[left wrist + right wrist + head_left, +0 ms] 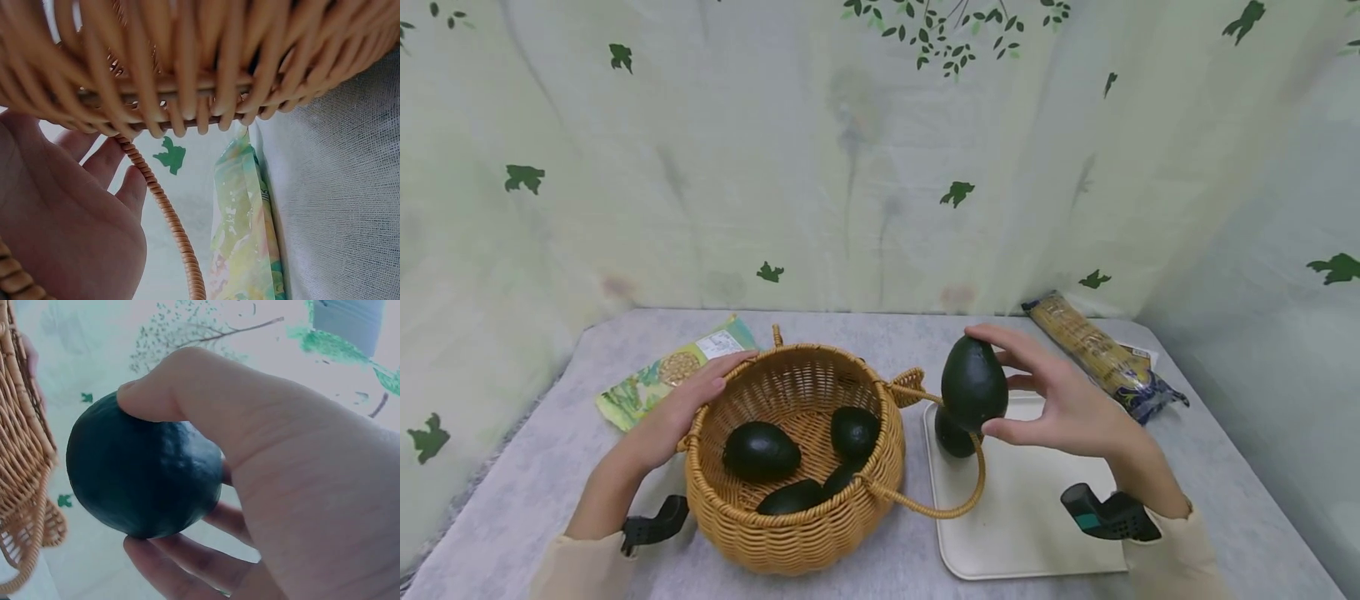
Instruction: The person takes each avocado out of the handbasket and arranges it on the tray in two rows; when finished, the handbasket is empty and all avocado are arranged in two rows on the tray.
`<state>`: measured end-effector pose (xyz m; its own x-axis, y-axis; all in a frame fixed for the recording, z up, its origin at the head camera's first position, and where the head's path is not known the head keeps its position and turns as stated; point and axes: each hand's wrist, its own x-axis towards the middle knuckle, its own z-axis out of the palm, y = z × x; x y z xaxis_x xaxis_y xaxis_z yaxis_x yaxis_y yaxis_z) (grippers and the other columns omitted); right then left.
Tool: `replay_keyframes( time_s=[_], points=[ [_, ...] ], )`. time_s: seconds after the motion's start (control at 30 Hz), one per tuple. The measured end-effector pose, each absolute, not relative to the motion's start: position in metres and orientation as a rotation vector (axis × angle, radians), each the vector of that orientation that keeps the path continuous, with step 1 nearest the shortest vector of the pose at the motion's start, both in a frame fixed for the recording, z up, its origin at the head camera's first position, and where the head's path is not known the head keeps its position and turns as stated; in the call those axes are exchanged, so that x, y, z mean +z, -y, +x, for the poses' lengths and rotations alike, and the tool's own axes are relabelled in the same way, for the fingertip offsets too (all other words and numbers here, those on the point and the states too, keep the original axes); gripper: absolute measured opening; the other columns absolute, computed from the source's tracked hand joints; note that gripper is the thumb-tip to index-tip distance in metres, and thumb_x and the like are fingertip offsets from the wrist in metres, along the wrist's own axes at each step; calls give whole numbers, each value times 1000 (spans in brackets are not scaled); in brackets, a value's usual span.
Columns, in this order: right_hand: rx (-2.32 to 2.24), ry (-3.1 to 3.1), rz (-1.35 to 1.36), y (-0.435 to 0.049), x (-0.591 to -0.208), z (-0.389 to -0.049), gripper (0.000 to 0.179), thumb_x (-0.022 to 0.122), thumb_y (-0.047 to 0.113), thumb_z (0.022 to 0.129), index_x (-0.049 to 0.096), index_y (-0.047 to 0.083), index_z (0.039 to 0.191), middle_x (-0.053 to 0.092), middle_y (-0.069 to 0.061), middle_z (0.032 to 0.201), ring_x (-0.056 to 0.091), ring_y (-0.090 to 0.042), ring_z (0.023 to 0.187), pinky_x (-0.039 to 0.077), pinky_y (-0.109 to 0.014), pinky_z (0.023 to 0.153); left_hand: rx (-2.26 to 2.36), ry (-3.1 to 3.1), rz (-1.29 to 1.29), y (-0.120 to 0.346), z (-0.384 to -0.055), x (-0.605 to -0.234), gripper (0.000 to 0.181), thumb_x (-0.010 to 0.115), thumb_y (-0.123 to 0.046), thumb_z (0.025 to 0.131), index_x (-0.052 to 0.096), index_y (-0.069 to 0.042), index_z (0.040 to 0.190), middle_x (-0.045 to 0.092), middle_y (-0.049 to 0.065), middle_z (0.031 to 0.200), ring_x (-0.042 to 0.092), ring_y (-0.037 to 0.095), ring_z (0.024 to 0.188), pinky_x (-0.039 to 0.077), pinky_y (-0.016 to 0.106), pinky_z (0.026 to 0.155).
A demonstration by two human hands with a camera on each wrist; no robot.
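Note:
My right hand (1067, 400) holds a dark green avocado (973, 383) upright between thumb and fingertips, above the tray's left edge. The right wrist view shows the same avocado (144, 475) with the thumb on one side and fingers on the other. Left of it stands a round wicker basket (790, 542) with several avocados inside, one of them the avocado (762, 451) at the left. The left hand (688, 404) grips the basket's left rim; in the left wrist view its fingers lie along the outer wall beside a handle (164, 206). Another avocado (952, 435) lies on the white tray (1037, 517), partly hidden.
Behind the basket at left lies a green food bag (658, 379). A long pack of pasta (1093, 350) lies at the back right, beyond the tray. One basket handle (973, 487) sticks out over the tray's left edge. A printed curtain (880, 208) hangs behind the table.

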<state>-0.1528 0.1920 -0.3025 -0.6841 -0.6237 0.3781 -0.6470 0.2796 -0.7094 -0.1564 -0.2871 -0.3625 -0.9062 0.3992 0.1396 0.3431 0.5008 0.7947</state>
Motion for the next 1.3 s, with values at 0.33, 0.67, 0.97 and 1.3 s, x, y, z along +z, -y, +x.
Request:
replay_keyframes(
  time_s=[0.33,0.67,0.97,1.3],
  points=[
    [1407,2547,1209,-211,-308,-169,90,85,2,83,39,18,158,45,-4,154,61,-16,125,57,-34,96,1405,-2667,653,288,-157,-364,49,26,-31,114,35,-28,161,30,13,167,21,45,151,23,80,106],
    [1366,2699,1131,-224,-320,-177,87,85,11,85,40,19,159,44,-7,157,59,-31,129,55,-34,98,1409,-2663,655,288,-156,-365,49,26,-31,114,36,-27,161,30,13,166,22,45,151,24,80,105],
    [1376,2789,1070,-232,-328,-182,86,85,16,86,40,19,159,42,-11,158,60,-33,128,56,-35,96,1406,-2675,660,288,-157,-364,49,26,-31,114,36,-26,161,31,14,166,24,45,150,27,78,106],
    [1395,2938,983,-241,-344,-190,84,85,21,86,40,12,157,38,-19,157,56,-42,128,56,-35,93,1406,-2675,676,288,-157,-364,49,25,-31,114,36,-26,161,33,14,165,27,45,149,30,77,105]
  ],
)
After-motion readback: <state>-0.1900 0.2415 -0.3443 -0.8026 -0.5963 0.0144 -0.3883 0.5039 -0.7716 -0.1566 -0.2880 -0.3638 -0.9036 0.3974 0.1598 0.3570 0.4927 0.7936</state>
